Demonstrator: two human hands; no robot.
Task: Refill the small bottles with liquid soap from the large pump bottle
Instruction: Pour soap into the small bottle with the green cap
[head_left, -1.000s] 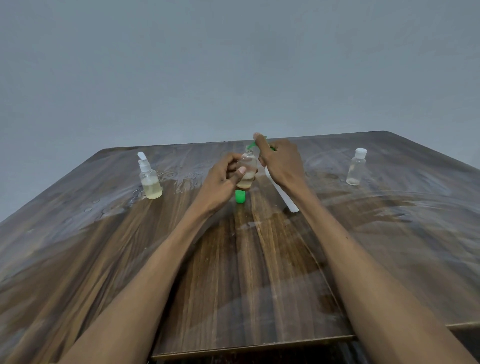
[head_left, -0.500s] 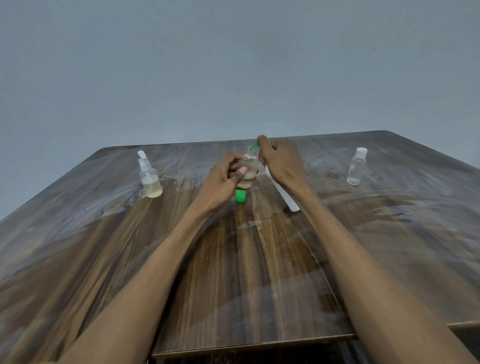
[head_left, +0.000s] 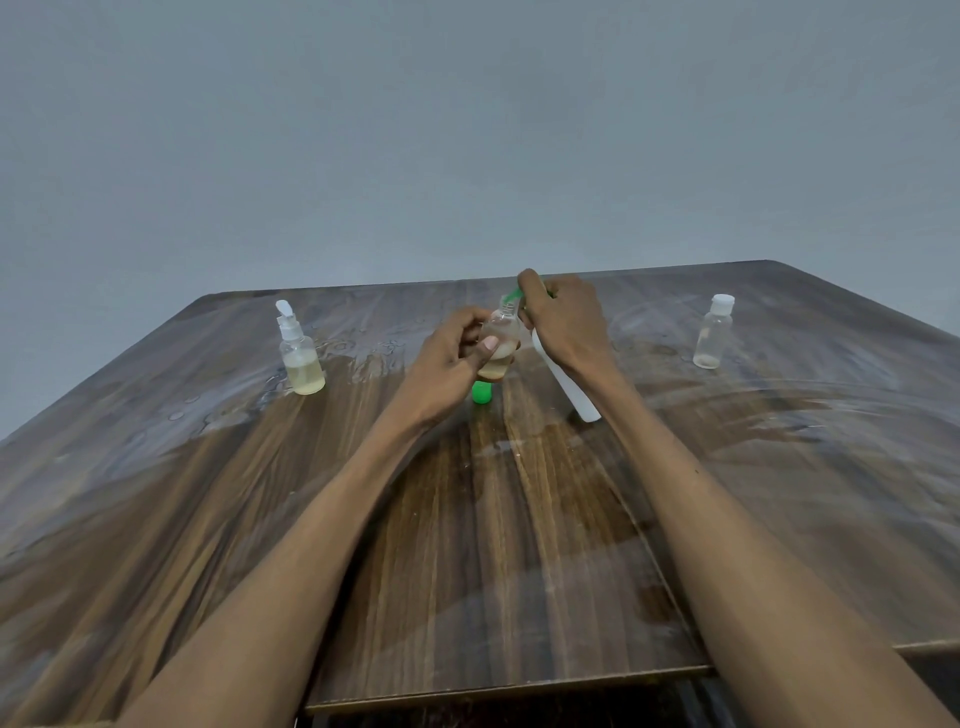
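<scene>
My left hand (head_left: 451, 364) grips a small clear bottle (head_left: 500, 345) with yellowish soap in its bottom, held above the table's middle. My right hand (head_left: 566, 319) holds the large white pump bottle (head_left: 569, 387) tilted, its base toward me. The green pump nozzle (head_left: 511, 297) points down at the small bottle's open neck. A green cap (head_left: 481, 392) lies on the table just below the small bottle.
On the wooden table (head_left: 519, 545), a small pump-top bottle (head_left: 300, 358) partly full of yellowish liquid stands at the far left. A nearly empty clear bottle (head_left: 712, 332) with a white flip cap stands at the far right. Wet streaks mark the far tabletop.
Both hands have stayed almost in place. The right hand's forefinger has shifted slightly on the green pump head.
</scene>
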